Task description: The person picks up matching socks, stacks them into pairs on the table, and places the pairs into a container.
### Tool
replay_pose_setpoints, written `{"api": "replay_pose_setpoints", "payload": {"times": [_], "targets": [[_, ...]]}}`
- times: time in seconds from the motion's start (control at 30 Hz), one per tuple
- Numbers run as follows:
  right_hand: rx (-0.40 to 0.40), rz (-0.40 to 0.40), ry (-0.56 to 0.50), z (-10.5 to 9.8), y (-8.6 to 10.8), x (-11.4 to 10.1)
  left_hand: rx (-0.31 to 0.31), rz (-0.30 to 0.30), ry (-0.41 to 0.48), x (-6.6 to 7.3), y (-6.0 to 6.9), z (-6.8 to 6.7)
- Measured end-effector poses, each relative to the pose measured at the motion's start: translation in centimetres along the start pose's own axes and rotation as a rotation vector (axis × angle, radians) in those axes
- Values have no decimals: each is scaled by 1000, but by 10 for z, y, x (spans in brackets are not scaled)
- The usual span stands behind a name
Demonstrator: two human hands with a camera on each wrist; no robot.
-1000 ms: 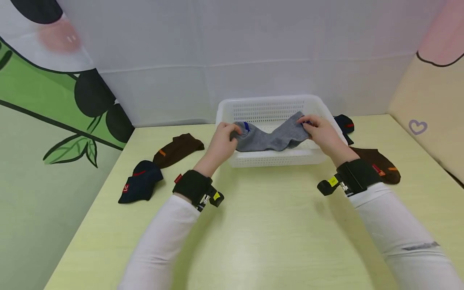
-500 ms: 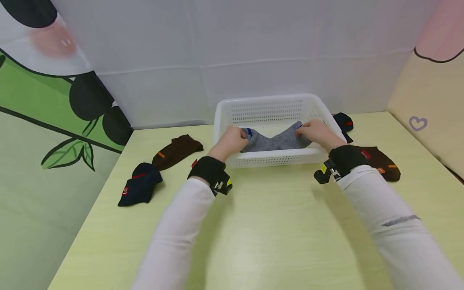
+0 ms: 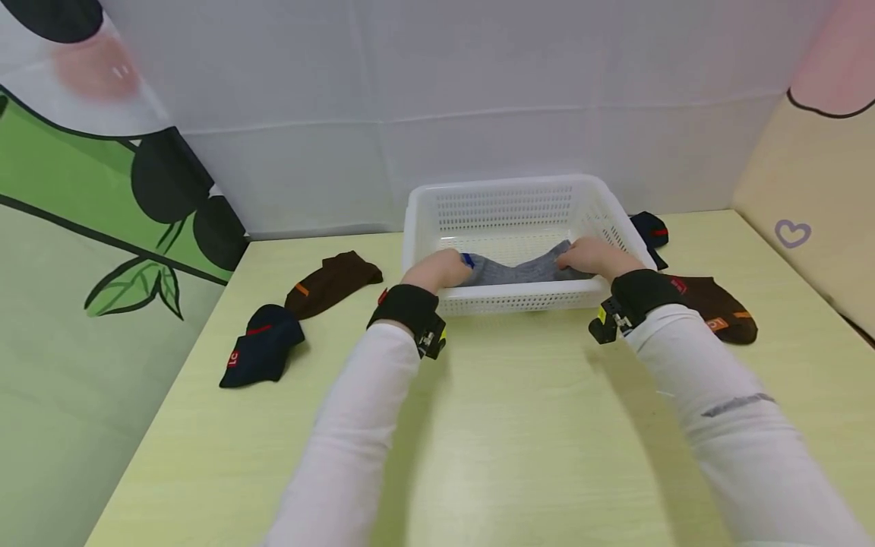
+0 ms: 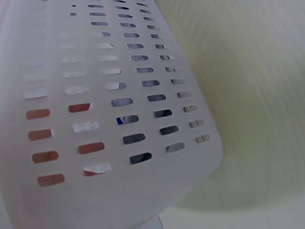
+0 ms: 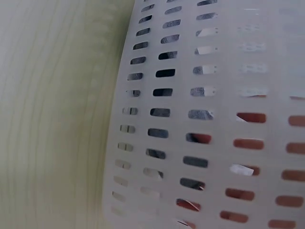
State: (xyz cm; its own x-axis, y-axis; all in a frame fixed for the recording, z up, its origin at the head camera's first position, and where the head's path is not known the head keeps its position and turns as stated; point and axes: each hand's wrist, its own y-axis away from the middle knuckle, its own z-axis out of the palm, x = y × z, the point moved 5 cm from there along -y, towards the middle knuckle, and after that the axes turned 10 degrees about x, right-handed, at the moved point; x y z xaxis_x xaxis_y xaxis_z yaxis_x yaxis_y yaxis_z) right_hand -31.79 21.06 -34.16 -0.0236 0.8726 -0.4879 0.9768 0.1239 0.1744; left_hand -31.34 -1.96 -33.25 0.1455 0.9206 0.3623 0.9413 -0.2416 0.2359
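Grey sock (image 3: 516, 273), one: now lower inside the white basket (image 3: 506, 305) than a second ago, ends pinched by left hand (image 3: 440, 270) and right hand (image 3: 596, 257), its lowering seemingly almost complete.

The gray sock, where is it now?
In the head view, the gray sock is inside the white basket, just behind its near wall, held between the left hand and the right hand.

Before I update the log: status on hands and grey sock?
Left hand, right hand: gripping opposite ends of grey sock. It's inside white basket, middle sagging. No obstruction seen.
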Motion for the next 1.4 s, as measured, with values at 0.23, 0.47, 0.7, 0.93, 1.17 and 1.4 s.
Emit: {"api": "replay_pose_setpoints", "payload": {"times": [0.23, 0.47, 0.7, 0.93, 1.17, 1.4], "targets": [[-120, -2, 76, 6, 1, 1, -13, -5, -22, 4, 1, 1], [25, -74, 39, -5, 6, -11, 172, 120, 65, 11, 4, -6], [278, -243, 4, -13, 37, -36, 472, 282, 172, 14, 32, -13], [529, -435, -72, 3, 80, -38, 812, 587, 399, -4, 86, -5], [595, -561, -163, 16, 97, -24, 864, 544, 565, -29, 110, 8], [636, -575, -268, 19, 115, -11, 793, 417, 664, -41, 118, 25]]}}
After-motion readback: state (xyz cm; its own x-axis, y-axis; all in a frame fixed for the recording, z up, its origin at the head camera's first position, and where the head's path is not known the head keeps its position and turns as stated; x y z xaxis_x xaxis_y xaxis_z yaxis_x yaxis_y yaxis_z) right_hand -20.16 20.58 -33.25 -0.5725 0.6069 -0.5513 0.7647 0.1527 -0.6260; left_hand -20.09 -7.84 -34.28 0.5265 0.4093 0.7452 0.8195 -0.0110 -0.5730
